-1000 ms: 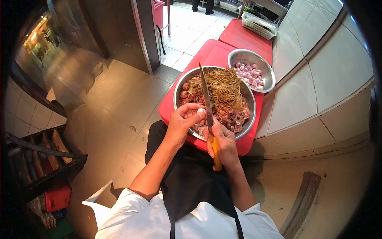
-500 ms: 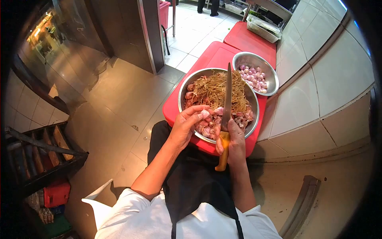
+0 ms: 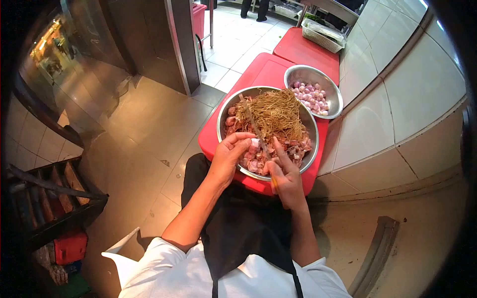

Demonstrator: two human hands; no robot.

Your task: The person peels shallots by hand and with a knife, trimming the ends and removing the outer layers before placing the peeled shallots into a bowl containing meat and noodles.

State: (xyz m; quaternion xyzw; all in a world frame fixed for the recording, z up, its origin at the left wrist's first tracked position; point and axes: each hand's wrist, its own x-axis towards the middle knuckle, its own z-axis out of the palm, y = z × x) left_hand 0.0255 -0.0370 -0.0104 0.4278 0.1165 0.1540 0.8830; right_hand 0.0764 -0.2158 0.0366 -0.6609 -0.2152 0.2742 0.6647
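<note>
My left hand (image 3: 224, 161) pinches a pale pink shallot (image 3: 255, 143) between thumb and fingertips, above the front part of a large metal bowl (image 3: 221, 119). My right hand (image 3: 288, 181) is wrapped round the yellow handle of a knife (image 3: 255, 124). Its blurred blade slants up and left across the bowl, close beside the shallot. Below the hands, the bowl holds unpeeled shallots and loose reddish skins (image 3: 298, 151). A tangled heap of dry brown stalks (image 3: 278, 115) lies on top toward the back.
Behind it to the right, a smaller metal bowl (image 3: 336, 97) holds peeled shallots (image 3: 310, 98). Both bowls stand on a red surface (image 3: 263, 67) beside a tiled wall (image 3: 360, 134). A white basket (image 3: 323, 38) sits farther back. Another person's legs (image 3: 256, 9) show at the top.
The knife has swung from upright to leaning left, its blade now beside the shallot. My right hand has turned over and moved slightly. My left hand still holds the shallot.
</note>
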